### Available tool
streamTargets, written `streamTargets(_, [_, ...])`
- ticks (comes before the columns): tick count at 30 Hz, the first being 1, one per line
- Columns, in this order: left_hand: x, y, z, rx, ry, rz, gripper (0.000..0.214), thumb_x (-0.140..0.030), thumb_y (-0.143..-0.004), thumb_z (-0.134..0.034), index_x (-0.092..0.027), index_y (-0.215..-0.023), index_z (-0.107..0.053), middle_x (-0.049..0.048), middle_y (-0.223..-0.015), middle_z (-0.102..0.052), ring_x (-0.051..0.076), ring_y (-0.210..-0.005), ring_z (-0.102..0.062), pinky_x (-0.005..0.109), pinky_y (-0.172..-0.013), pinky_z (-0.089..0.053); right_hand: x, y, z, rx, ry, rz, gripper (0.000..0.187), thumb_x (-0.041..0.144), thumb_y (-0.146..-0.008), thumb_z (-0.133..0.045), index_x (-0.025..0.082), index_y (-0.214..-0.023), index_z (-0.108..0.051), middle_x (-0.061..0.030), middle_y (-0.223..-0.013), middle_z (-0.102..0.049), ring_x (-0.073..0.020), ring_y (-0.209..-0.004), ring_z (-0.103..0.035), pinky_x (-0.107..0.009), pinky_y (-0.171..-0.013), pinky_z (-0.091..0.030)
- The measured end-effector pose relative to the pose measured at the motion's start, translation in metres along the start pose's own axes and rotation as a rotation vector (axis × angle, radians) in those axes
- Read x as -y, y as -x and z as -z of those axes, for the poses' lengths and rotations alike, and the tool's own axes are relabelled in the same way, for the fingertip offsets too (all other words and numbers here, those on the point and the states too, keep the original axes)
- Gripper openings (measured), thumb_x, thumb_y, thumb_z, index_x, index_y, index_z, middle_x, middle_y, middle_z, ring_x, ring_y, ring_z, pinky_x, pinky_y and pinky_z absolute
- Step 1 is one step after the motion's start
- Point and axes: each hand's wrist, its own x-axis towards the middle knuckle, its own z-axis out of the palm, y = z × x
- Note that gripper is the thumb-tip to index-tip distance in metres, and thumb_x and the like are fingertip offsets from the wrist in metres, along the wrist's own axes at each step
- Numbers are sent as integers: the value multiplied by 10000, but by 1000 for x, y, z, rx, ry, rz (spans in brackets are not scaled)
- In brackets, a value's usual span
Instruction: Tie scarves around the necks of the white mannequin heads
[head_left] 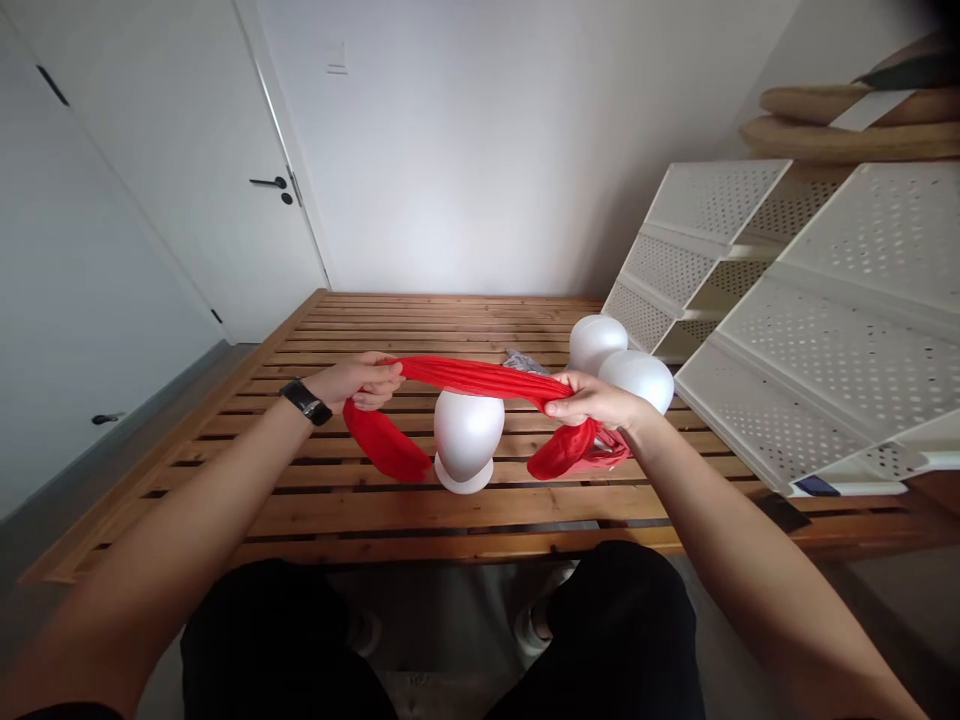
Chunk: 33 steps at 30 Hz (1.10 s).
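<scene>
The red cloth [480, 376], judged light, soft and perhaps slippery, is pinched by the left grip [352, 382] and right grip [600, 402] at gathered folds, where it is best held.

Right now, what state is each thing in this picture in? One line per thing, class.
Red cloth: stretched between the hands, ends loose below
Left hand: closed on the cloth
Right hand: closed on the cloth
Front white form: upright, top edge partly hidden by the cloth
Other two white forms: close together, bases hidden
Wristwatch: worn, left wrist
Door: appears shut
</scene>
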Motion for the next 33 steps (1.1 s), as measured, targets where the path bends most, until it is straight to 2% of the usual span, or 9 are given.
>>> streamTargets(5, [-65,19,-35,62,-62,-90,468,-585,-957,-651,-205,-704,-545,-61,-447,-294,74,-343,-260,229,-349,-246,38,4,-23,225,294,-24,416,547,-906,-750,177,-808,-587,39,-681,-496,-103,-614,-458,-227,-564,-368])
streamTargets(9, [-122,23,-77,70,-71,-243,448,-620,-967,-621,-212,-784,-613,-55,-428,-305,93,-342,-333,237,-378,-340,61,-14,-65,183,383,203,443,572,-846,-805,173,-826,-613,9,-792,-584,-133,-752,-541,-241,-697,-455])
streamTargets(15, [-171,18,-136,-70,-34,-415,492,-511,-1085,-458,-178,-723,-482,-73,-483,-234,22,-321,-294,161,-412,-313,65,-57,-125,242,83,383,557,641,-675,-905,186,-870,-650,4,-813,-649,-169,-801,-612,-276,-740,-525])
streamTargets(19, [-176,24,-143,-85,-75,-459,340,-319,-1055,-519,-165,-755,-481,-71,-557,-338,-11,-341,-291,134,-425,-265,59,-61,-141,254,-58,377,611,574,-545,-983,175,-913,-702,-23,-887,-715,-214,-910,-670,-315,-843,-557])
streamTargets(23, [-166,42,-124,192,-122,-601,130,-218,-869,-646,-112,-798,-626,5,-622,-568,96,-528,-588,215,-550,-502,64,-46,-140,178,-80,420,546,485,-651,-960,168,-1027,-721,-36,-994,-738,-203,-943,-677,-316,-866,-560])
streamTargets(25, [-156,51,-111,249,-98,-673,251,-355,-855,-688,-104,-866,-667,49,-733,-684,172,-662,-695,280,-620,-580,72,-37,-134,100,-85,451,501,445,-721,-932,185,-1086,-710,-37,-1072,-735,-193,-989,-676,-306,-892,-556])
streamTargets(28, [-138,56,-97,286,-90,-663,580,-694,-861,-633,-119,-936,-649,21,-637,-664,174,-538,-657,284,-517,-549,86,-28,-121,82,-55,462,447,458,-760,-910,181,-1033,-689,-32,-1017,-721,-169,-943,-667,-274,-837,-552])
streamTargets(30, [-126,57,-98,271,-122,-534,736,-854,-825,-547,-129,-923,-623,14,-580,-622,176,-516,-638,280,-495,-517,97,-23,-113,106,-11,464,397,479,-800,-880,175,-904,-647,1,-829,-670,-130,-784,-625,-241,-719,-526])
streamTargets(33, [-114,55,-113,157,-139,-360,807,-943,-707,-582,-155,-880,-607,69,-684,-683,236,-742,-719,280,-543,-513,114,-18,-104,119,53,493,413,401,-901,-793,195,-703,-494,79,-564,-461,-65,-544,-411,-200,-539,-392])
